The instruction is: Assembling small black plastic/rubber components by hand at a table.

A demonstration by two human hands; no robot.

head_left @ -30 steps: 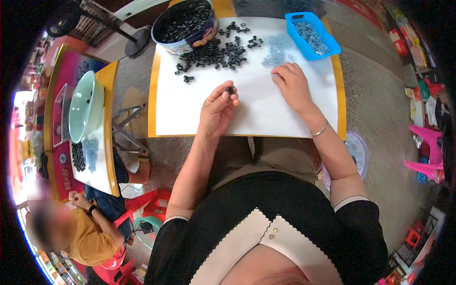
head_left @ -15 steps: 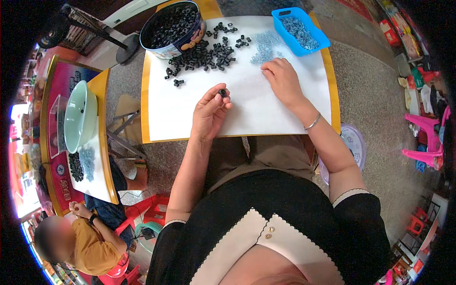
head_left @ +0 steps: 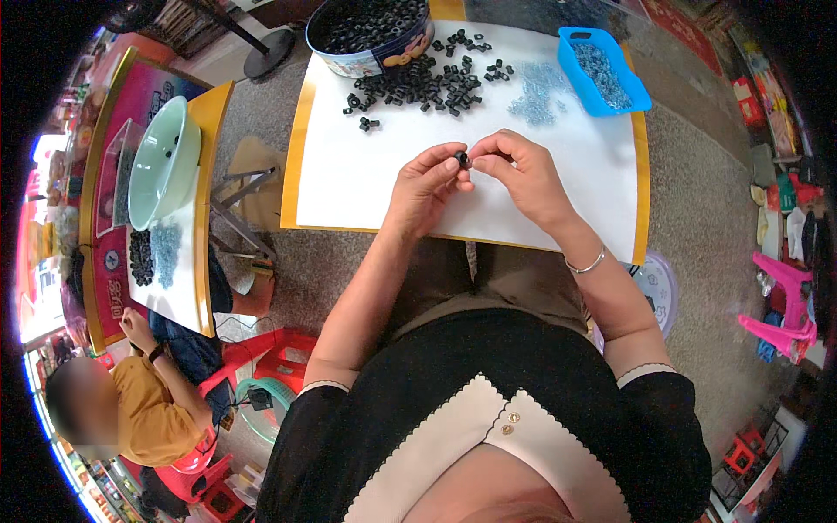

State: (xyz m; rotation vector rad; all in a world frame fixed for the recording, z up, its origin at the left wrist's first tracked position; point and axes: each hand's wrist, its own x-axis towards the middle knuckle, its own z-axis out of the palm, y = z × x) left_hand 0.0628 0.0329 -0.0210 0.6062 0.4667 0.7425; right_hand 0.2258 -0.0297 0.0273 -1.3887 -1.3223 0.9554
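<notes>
Between the thumb and fingers of my left hand point(head_left: 425, 187) is a small black plastic part point(head_left: 461, 159) with a hole in it. My right hand point(head_left: 527, 179) meets it there, thumb and forefinger pinched at the part's right side. Whatever those fingertips hold is too small to make out. Both hands are over the near half of the white-topped table point(head_left: 349, 187). Beyond them lie a heap of similar black parts point(head_left: 418, 87) and a scatter of small clear bluish pieces point(head_left: 538, 91).
A round tin point(head_left: 362, 64) full of black parts stands at the table's far left. At the far right sits a blue plastic basket point(head_left: 641, 94) of clear pieces. To the left, a person point(head_left: 161, 410) sits by another table with a pale green basin point(head_left: 187, 166).
My right hand has come away from the clear pieces, nearer and leftward to the black part in my left hand. The view has shifted, and the seated person's hands have moved.
</notes>
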